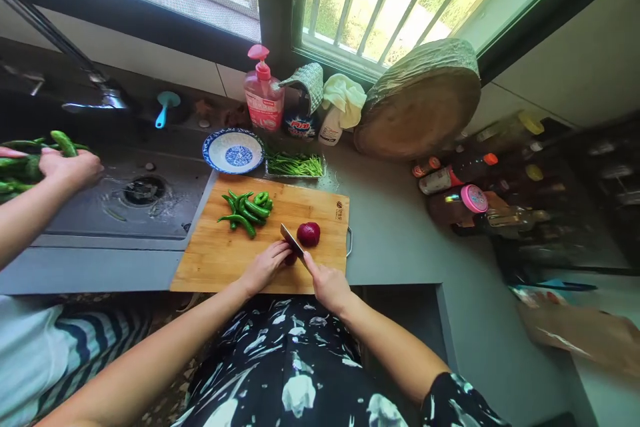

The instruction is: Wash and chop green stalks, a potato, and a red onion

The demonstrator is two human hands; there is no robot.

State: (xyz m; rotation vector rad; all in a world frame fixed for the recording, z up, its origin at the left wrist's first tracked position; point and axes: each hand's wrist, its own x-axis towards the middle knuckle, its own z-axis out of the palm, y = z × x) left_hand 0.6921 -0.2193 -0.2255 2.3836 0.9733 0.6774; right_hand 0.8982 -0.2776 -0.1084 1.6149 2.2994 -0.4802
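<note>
A wooden cutting board (220,260) lies on the grey counter in front of me. My right hand (327,285) grips a knife (291,240) whose blade stands on the board. My left hand (266,265) presses a piece of red onion, mostly hidden under its fingers, beside the blade. Another red onion piece (309,233) sits just right of the blade. A pile of green chili peppers (247,210) lies at the far side of the board.
A co-worker's hand (70,165) holds green peppers over the sink (125,207) at left. Behind the board stand a blue-patterned plate (233,151), a tray of green stalks (295,165), a pink soap bottle (263,92) and a round wooden block (417,103). Bottles (465,193) crowd the right.
</note>
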